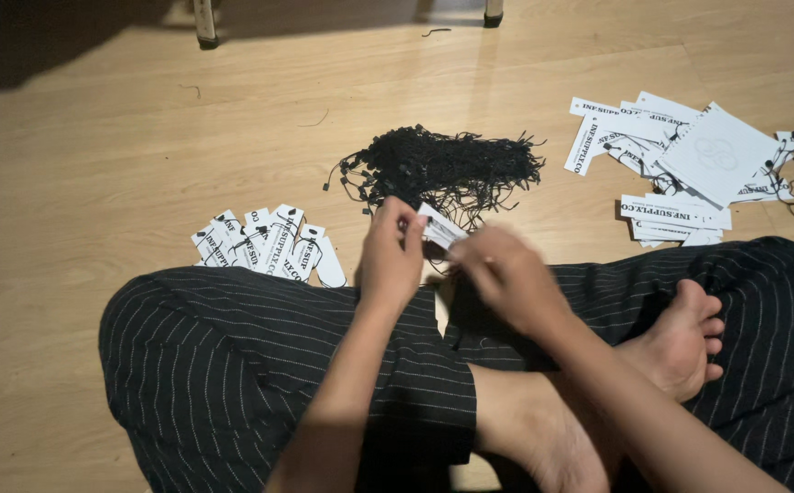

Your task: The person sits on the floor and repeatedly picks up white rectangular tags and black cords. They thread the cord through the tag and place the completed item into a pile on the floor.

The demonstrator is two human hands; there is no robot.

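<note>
I see my left hand (389, 260) and blurred right hand (504, 274), fingers pinched shut on one white tag (440, 228); its thin card could bend or slip into the black string pile (442, 167).

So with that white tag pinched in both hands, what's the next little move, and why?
Probably reach to the black string pile for one loop. Left hand and right hand hold a white tag that seems to carry no string, while the tags stacked at left carry strings.
</note>
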